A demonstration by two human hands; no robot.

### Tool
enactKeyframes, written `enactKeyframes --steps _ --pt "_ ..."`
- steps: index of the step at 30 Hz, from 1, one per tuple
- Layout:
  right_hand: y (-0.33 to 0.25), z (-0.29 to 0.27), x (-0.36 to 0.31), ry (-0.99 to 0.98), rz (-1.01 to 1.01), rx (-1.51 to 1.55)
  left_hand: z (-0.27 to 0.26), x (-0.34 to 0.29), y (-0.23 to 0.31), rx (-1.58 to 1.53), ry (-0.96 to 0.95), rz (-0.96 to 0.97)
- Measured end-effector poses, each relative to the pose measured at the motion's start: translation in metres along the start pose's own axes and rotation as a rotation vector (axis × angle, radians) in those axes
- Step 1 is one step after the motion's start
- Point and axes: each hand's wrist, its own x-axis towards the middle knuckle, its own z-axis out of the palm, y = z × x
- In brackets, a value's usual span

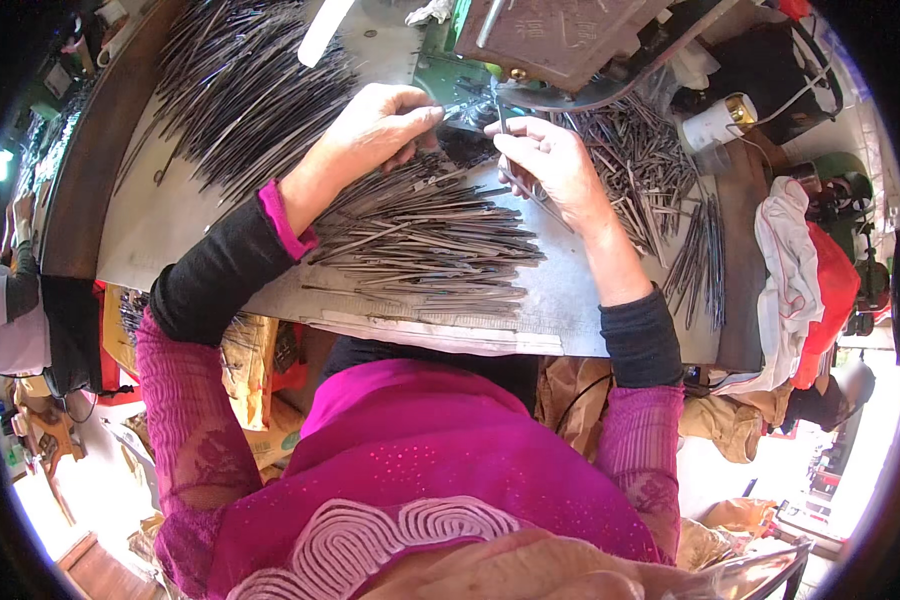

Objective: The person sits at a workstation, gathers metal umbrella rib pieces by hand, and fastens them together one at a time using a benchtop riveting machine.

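A wide grey table (575, 300) spans the view in front of the person, with a brown wooden edge (742, 310) along its right side. Over its far part, right of the middle, stands a machine (560, 45) with a flat brown cover. The largest pile of long dark rods (240, 90) covers the upper left of the table, the rods lying roughly side by side on a slant. A second pile of greyer rods (440, 240) fans out across the middle, its near ends close to the front edge. Beyond the right hand lies a heap of short pieces (650, 165), jumbled in many directions, and just beside it a small bundle of rods (700, 260). A white cloth (785, 270) hangs at the table's right side, touching a red cloth (830, 290); above them sits a white lamp (715, 122). The left hand (385, 125) is above the far end of the middle pile, fingers curled, thumb and forefinger close together; I cannot tell whether anything is between them. The right hand (545, 165), just below the machine, has its thumb and forefinger clamped on a thin dark rod (502, 112), whose upper end points toward the machine.
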Motion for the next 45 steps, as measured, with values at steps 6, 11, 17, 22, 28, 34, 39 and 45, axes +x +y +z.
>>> enactKeyframes --steps 6,11,17,22,28,34,39,45 --pt "-0.004 0.004 0.002 -0.031 0.031 0.125 0.001 0.001 -0.003 0.159 0.057 0.111" --pt "-0.007 0.008 0.001 -0.028 0.041 0.163 0.002 -0.002 0.001 0.201 0.097 0.148" --pt "-0.004 0.007 0.001 -0.04 0.043 0.184 0.005 -0.002 -0.002 0.283 0.145 0.197" --pt "-0.002 0.007 0.0 -0.036 0.049 0.197 0.006 0.0 -0.006 0.374 0.172 0.283" --pt "-0.001 0.007 0.001 -0.055 0.041 0.192 0.001 0.0 -0.004 0.099 0.005 0.043" --pt "-0.005 0.01 -0.002 -0.01 0.046 0.221 0.001 -0.008 0.015 -0.341 -0.21 -0.25" --pt "-0.007 0.009 -0.006 -0.004 0.037 0.24 0.02 -0.007 -0.004 -0.662 -0.187 -0.151" --pt "-0.005 0.011 -0.015 -0.027 0.063 0.262 0.028 -0.001 -0.004 -0.247 -0.006 0.002"
